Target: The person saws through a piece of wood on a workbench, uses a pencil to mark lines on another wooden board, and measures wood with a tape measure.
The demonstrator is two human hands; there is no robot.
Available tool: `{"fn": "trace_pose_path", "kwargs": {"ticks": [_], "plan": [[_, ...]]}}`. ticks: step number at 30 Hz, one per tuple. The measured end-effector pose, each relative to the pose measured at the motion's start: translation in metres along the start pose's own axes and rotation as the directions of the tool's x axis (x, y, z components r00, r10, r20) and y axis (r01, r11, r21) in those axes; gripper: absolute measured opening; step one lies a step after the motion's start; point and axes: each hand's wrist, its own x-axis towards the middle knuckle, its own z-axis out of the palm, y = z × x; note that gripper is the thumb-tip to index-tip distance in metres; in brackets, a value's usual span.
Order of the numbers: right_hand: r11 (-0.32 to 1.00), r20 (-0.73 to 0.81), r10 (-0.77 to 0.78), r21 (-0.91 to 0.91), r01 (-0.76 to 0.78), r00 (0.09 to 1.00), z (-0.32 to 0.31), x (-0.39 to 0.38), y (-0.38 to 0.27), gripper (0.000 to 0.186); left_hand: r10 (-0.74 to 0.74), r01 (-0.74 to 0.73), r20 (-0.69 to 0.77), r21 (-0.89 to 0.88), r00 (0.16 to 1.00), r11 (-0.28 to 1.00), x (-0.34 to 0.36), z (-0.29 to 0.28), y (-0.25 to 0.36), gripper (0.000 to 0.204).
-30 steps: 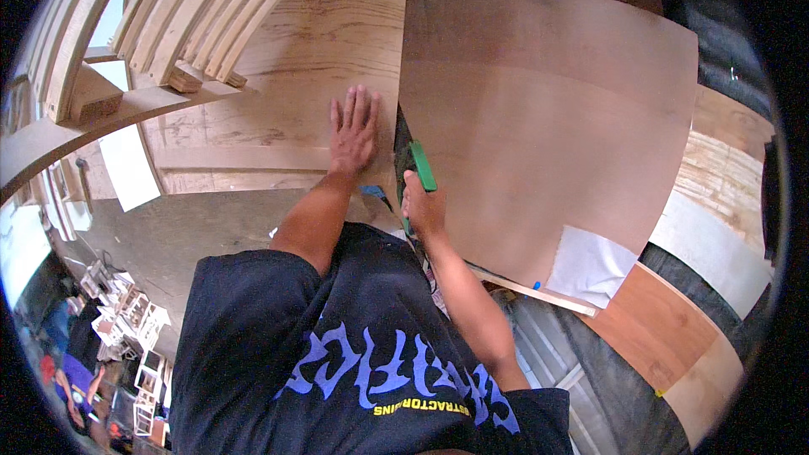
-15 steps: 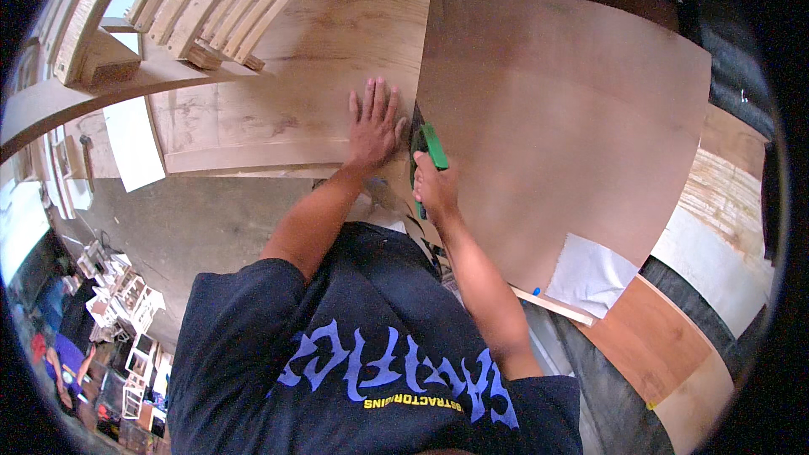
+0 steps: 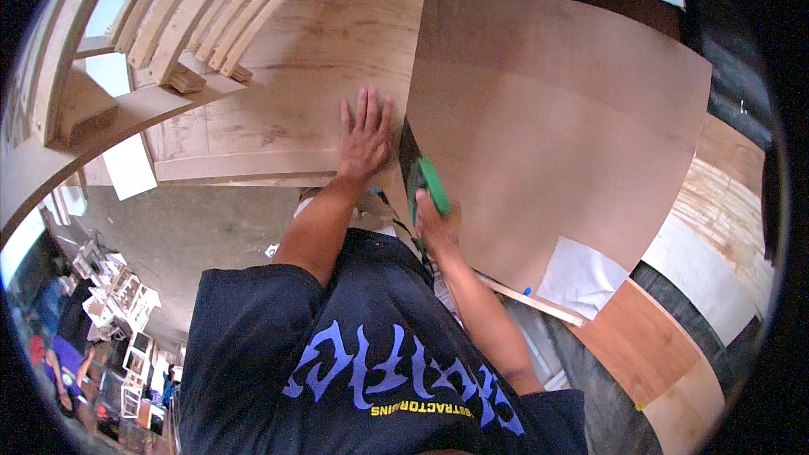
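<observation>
My left hand lies flat on a pale plywood sheet, fingers stretched out, close to the sheet's right edge. Just right of it, my right hand is closed round the green handle of a handsaw. The saw's dark blade points away from me along the seam between the plywood and a brown panel. Part of the handle is hidden by my fingers, and I cannot make out the blade's teeth.
Curved wooden ribs stand at the upper left. A white sheet of paper or cloth lies on the brown panel's near corner, beside a thin wooden strip. More boards lie at right. Another person is far off at lower left.
My right hand and the saw have drawn back toward my body, and more of the blade shows. My left hand stays flat on the plywood. The view has shifted slightly.
</observation>
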Motion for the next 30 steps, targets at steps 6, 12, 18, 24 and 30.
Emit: {"fn": "trace_pose_path", "kwargs": {"ticks": [6,12,18,24,30], "plan": [[0.967,0.053,0.13,0.213,-0.138,0.99,0.012,0.047,-0.023,0.033,0.011,-0.015,0.048,0.089,0.999,0.996,0.0,0.0,0.0,0.065],[0.976,0.064,0.052,0.206,-0.064,0.997,0.022,0.036,-0.04,0.035,0.097,-0.085,-0.125,0.094,0.987,0.992,0.003,0.001,-0.003,0.062],[0.965,0.031,0.064,0.252,-0.07,0.997,0.027,0.006,-0.04,0.033,0.465,-0.463,0.039,-0.046,0.885,0.885,-0.045,-0.001,-0.049,0.055],[0.959,0.078,0.081,0.266,-0.099,0.994,0.025,0.01,-0.04,0.031,0.445,-0.446,-0.031,-0.038,0.895,0.894,-0.04,-0.022,-0.037,0.059],[0.983,0.027,-0.007,0.186,0.002,1.0,0.037,0.007,-0.037,0.032,0.237,-0.239,-0.049,-0.045,0.97,0.97,-0.038,-0.019,-0.02,0.065]]}}
